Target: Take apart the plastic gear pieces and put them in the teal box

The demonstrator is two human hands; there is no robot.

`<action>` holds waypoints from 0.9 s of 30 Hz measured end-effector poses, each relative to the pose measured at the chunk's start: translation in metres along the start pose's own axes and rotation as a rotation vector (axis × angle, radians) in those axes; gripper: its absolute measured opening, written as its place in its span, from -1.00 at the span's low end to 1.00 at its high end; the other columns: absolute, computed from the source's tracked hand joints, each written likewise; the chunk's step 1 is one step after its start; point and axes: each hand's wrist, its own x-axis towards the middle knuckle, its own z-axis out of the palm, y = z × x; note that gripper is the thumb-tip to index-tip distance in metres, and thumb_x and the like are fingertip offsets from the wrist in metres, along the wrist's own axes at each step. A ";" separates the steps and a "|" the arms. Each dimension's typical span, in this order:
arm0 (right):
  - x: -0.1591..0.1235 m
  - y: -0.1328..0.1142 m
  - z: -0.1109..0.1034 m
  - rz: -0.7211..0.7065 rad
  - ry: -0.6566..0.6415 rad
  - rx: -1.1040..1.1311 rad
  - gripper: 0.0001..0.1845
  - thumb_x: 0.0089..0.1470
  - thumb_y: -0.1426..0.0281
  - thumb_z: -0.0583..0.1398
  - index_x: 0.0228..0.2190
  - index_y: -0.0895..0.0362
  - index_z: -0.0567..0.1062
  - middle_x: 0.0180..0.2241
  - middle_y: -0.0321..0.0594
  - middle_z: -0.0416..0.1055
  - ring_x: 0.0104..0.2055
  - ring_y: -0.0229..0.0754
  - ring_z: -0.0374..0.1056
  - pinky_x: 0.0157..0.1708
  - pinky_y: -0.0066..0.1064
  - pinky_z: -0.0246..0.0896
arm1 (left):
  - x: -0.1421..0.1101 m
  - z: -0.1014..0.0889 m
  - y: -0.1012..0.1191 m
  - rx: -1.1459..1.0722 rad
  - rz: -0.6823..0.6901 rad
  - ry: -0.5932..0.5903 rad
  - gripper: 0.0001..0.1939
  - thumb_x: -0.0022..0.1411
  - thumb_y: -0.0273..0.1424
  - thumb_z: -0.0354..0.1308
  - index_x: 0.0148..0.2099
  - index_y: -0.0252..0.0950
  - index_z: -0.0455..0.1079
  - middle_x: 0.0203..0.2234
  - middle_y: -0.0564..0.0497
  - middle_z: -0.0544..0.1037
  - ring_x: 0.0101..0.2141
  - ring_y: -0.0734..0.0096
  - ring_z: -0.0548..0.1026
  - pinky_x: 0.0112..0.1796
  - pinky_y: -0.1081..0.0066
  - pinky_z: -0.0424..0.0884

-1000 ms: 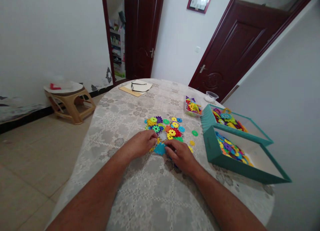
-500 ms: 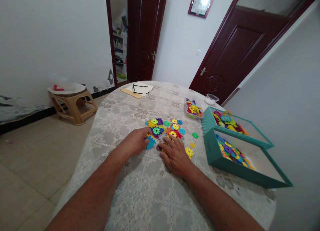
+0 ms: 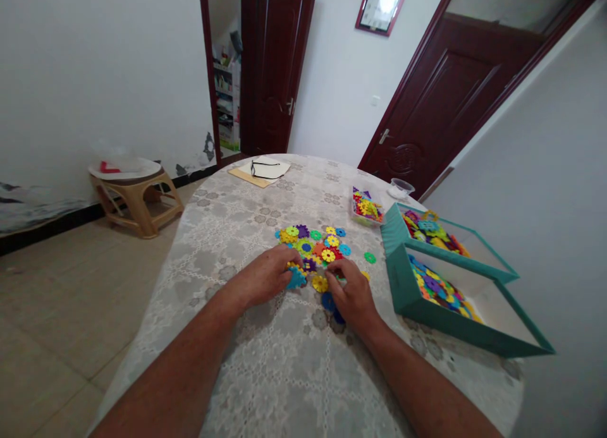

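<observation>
My left hand (image 3: 274, 273) is closed around the edge of a blue toothed disc (image 3: 297, 277), low over the tablecloth. Against that disc, on its far side, sits a purple piece (image 3: 309, 265). My right hand (image 3: 351, 291) has its thumb and fingertips drawn together at the near right of the pile; whatever lies between them is too small to make out. Between the hands is a yellow flower-shaped disc (image 3: 320, 284), and a dark blue disc (image 3: 328, 301) shows beside my right hand. Beyond my fingers spreads a loose pile of coloured discs (image 3: 306, 247).
Two teal boxes (image 3: 441, 321) of coloured pieces stand at the right. Behind them are a clear tub (image 3: 366, 209) of pieces and a clear plastic cup (image 3: 401, 186). Glasses (image 3: 266, 169) lie on papers at the far left. A stool (image 3: 137, 201) stands beyond the table's left side.
My right hand has shifted right and its fingers have drawn together, exposing yellow and dark blue discs. My left hand has moved slightly right with the blue disc.
</observation>
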 end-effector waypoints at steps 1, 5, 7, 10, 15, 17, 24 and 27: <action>0.001 0.001 -0.001 0.065 0.009 0.037 -0.86 0.27 0.30 0.18 -0.18 0.03 0.51 -0.24 -0.17 0.53 -0.19 -0.06 0.43 -0.14 -0.24 0.34 | 0.000 0.000 -0.001 0.000 0.002 0.005 -0.67 0.23 -0.56 0.08 -0.03 -0.16 0.50 -0.04 -0.04 0.57 0.00 0.25 0.50 0.08 0.30 0.39; 0.005 0.008 -0.006 0.281 0.027 0.249 -0.72 0.25 0.16 0.20 -0.13 0.08 0.52 -0.25 -0.18 0.56 -0.25 -0.09 0.46 -0.23 -0.30 0.36 | 0.001 0.000 -0.002 -0.004 0.007 0.022 -0.68 0.24 -0.55 0.09 -0.02 -0.16 0.50 -0.05 -0.04 0.55 0.01 0.25 0.49 0.09 0.29 0.39; 0.009 0.012 -0.007 0.348 0.028 0.358 -0.68 0.22 0.11 0.22 -0.15 0.08 0.53 -0.26 -0.17 0.57 -0.24 -0.07 0.48 -0.27 -0.31 0.38 | 0.001 -0.001 -0.002 -0.014 -0.004 0.015 -0.66 0.24 -0.55 0.09 -0.01 -0.14 0.51 -0.03 -0.03 0.55 0.02 0.26 0.49 0.10 0.28 0.40; 0.013 0.014 -0.006 0.405 0.024 0.431 -0.64 0.16 0.07 0.25 -0.17 0.08 0.52 -0.27 -0.16 0.58 -0.27 -0.07 0.48 -0.34 -0.33 0.38 | 0.001 -0.003 0.001 -0.049 -0.028 -0.005 -0.63 0.24 -0.55 0.09 0.02 -0.11 0.51 0.02 0.00 0.55 0.06 0.27 0.48 0.13 0.28 0.39; 0.012 0.008 -0.008 0.385 -0.021 0.488 -0.67 0.16 0.09 0.25 -0.18 0.07 0.53 -0.31 -0.21 0.54 -0.34 -0.13 0.42 -0.39 -0.38 0.32 | 0.001 -0.006 0.007 -0.160 -0.030 -0.061 -0.63 0.22 -0.57 0.11 -0.01 -0.11 0.53 0.05 0.03 0.57 0.11 0.27 0.48 0.16 0.28 0.37; 0.010 0.006 -0.011 0.355 -0.065 0.528 -0.68 0.15 0.11 0.28 -0.19 0.07 0.54 -0.33 -0.24 0.51 -0.35 -0.17 0.37 -0.39 -0.40 0.29 | 0.001 -0.007 0.010 -0.186 -0.007 -0.095 -0.62 0.20 -0.58 0.12 -0.02 -0.11 0.55 0.13 0.03 0.54 0.20 0.23 0.43 0.23 0.24 0.31; 0.003 0.005 -0.022 0.287 -0.285 0.650 -0.69 0.16 0.13 0.34 -0.18 0.08 0.59 -0.43 -0.32 0.42 -0.44 -0.25 0.27 -0.44 -0.44 0.17 | -0.004 -0.012 0.019 -0.298 0.191 -0.272 -0.62 0.16 -0.60 0.16 -0.03 -0.14 0.57 0.23 0.03 0.48 0.21 0.23 0.42 0.23 0.27 0.27; 0.004 0.006 -0.020 0.304 -0.257 0.649 -0.69 0.15 0.13 0.34 -0.17 0.07 0.59 -0.41 -0.31 0.43 -0.43 -0.24 0.29 -0.43 -0.43 0.21 | -0.002 -0.008 0.018 -0.251 0.105 -0.262 -0.64 0.19 -0.55 0.13 -0.01 -0.15 0.56 -0.10 0.07 0.64 -0.09 0.31 0.55 0.00 0.36 0.38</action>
